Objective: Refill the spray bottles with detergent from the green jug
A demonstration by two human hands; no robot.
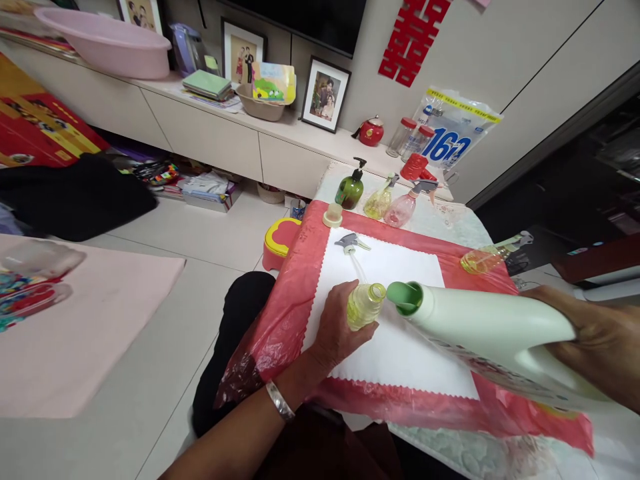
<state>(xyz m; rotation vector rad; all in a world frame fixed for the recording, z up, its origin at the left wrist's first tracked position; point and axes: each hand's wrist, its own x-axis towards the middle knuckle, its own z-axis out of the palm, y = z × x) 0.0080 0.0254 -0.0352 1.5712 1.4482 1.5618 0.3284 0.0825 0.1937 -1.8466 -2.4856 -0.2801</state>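
Observation:
My left hand (334,327) is closed around a small yellow spray bottle (364,308), its mouth uncovered and tilted to the right. My right hand (600,327) grips the handle of a large pale green detergent jug (490,320), tipped nearly on its side. The jug's green spout (403,297) lies close beside the bottle's mouth; I cannot make out any liquid between them. Beyond my left hand, a grey spray head (352,243) with its thin tube lies on the white mat (410,363). A translucent cap (333,215) stands at the mat's far left corner.
Red plastic sheeting (280,320) covers part of the table. Along the far side stand a green pump bottle (350,190), a yellow spray bottle (380,200) and a pink one (401,208). Another yellow spray bottle (487,259) is at right. A small stool (281,241) stands left.

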